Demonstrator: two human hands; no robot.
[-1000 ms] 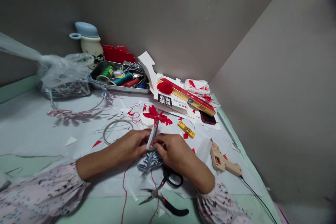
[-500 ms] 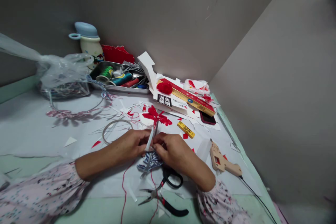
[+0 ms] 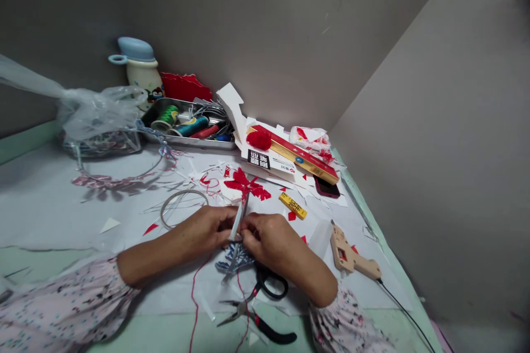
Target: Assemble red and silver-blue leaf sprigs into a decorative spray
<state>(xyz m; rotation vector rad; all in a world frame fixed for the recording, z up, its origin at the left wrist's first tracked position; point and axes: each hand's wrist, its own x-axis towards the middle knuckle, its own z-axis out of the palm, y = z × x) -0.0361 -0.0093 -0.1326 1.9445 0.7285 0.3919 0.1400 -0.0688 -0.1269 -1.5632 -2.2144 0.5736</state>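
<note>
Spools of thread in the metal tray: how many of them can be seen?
2: the green spool at the left in the tray, the teal spool just right of it. Others may be hidden under the wires.

Listed on my desk (image 3: 157, 331): hands (image 3: 275, 237), mine, two; thread spools (image 3: 167, 117), two; metal tray (image 3: 202, 143), one; lidded bottle (image 3: 143, 76), one; glue gun (image 3: 351, 253), one; phone (image 3: 327, 188), one; pliers (image 3: 240, 308), one pair; yellow packet (image 3: 292, 206), one; red pompom (image 3: 259, 139), one. I counted no kind twice.
</note>
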